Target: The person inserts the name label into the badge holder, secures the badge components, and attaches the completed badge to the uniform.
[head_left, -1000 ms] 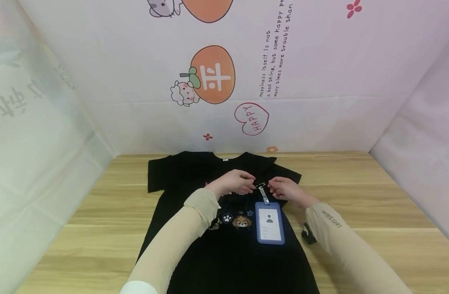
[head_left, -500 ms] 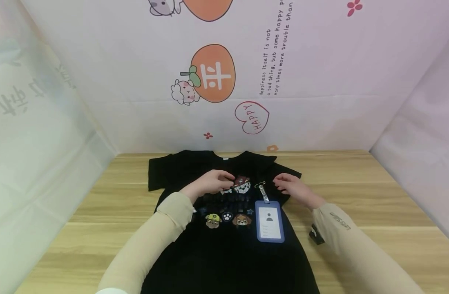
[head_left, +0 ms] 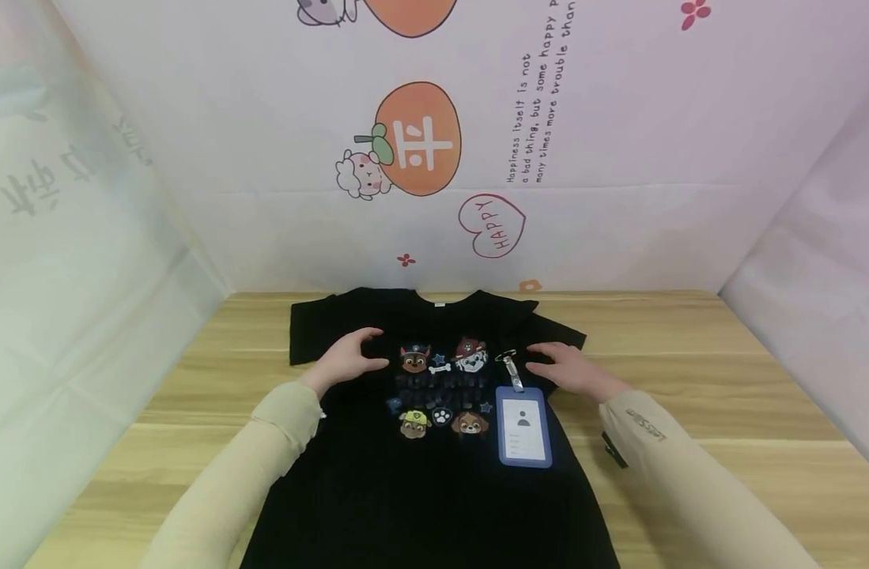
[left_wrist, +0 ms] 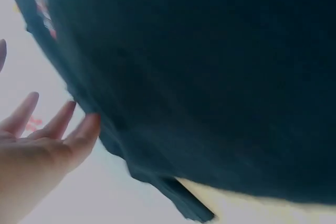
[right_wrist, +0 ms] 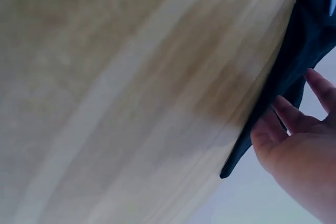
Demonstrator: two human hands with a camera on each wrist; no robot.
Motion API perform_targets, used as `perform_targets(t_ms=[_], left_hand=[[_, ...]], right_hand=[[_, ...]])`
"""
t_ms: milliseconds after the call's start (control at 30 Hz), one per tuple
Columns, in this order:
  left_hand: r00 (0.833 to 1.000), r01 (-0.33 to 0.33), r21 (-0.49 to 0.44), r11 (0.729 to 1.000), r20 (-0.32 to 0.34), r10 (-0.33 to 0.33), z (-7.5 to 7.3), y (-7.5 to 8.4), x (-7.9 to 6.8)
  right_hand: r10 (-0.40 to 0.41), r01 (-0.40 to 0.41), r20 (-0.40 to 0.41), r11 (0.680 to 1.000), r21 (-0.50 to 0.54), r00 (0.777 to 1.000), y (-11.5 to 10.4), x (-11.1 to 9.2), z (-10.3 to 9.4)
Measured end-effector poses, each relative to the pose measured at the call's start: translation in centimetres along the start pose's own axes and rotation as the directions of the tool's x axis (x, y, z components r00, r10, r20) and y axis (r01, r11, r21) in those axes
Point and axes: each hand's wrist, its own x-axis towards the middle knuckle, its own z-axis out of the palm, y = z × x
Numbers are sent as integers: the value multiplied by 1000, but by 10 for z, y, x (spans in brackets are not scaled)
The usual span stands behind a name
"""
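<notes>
A black T-shirt with cartoon dog prints lies spread on the table. On its right chest area rests a blue-framed badge holder, its clear strap and metal pin at the top against the cloth. My left hand is over the shirt's left chest, fingers spread and holding nothing; the left wrist view shows its fingers loosely extended beside the black cloth. Near the right sleeve is my right hand, just right of the pin, with nothing in its fingers. Whether either hand touches the shirt I cannot tell.
The wooden table extends on both sides of the shirt. White printed cloth hangs behind the table and at both sides. A small black object shows beside the right sleeve cuff.
My left hand has moved left, away from the pin and across the print. My right hand has drawn slightly right from the pin. The badge holder stays on the shirt.
</notes>
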Motion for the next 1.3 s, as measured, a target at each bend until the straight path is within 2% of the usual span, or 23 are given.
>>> perform_targets(t_ms=[200,367,667,933,1300], left_hand=[[997,65,63,996,29,-67,-11,-21,-8],[991,105,142,984,70,-116,-16,-27,-11],[980,137,229,964,112,-166,-14,-21,-10],[972,151,248,957,141,-190,-14,-18,-11],[968,158,267,951,151,-203,-10,-17,-13]], right_hand=[[-6,12,32,983,-182,999,0,12,3],[-2,23,72,957,-290,997,0,19,4],[57,-28,96,959,-283,994,13,24,-4],[80,-44,99,945,-323,992,26,26,-13],[101,-68,93,948,-310,990,49,22,-22]])
